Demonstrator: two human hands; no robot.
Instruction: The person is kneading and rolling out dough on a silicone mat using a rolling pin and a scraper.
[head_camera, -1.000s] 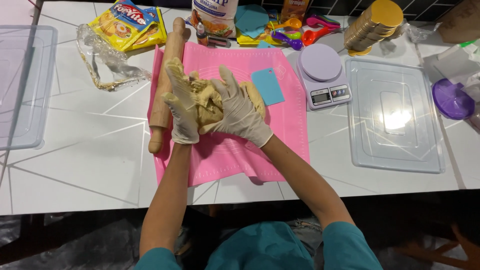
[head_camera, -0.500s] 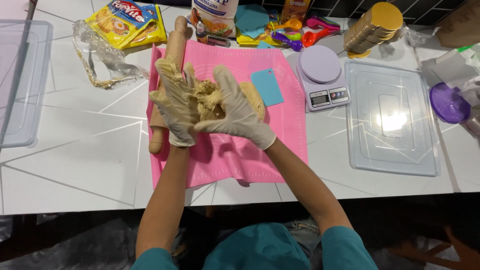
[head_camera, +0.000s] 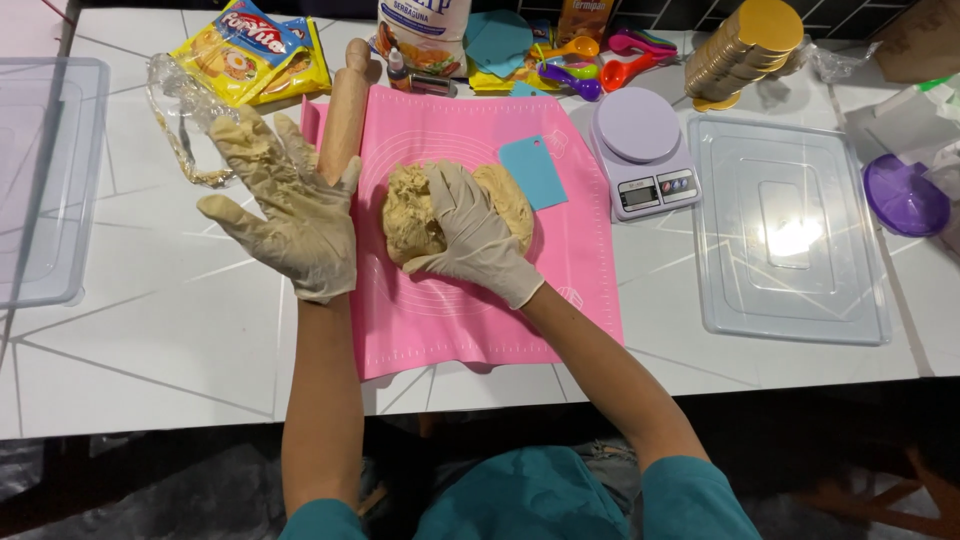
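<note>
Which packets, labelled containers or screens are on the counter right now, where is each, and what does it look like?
Yellow snack packets: far left corner, flat, glossy yellow with red.
White bag: top edge behind the pink mat, upright, white with blue and orange print.
Brown packet: top edge, right of the white bag, mostly cut off.
Kitchen scale: right of the mat, lilac round platform, small grey display with its digits too small to read.

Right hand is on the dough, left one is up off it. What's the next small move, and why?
Probably bring the left hand back down onto the dough. It hovers open over the mat edge, dough bits stuck to its glove, while only the right hand presses the rough, uneven lump.
</note>
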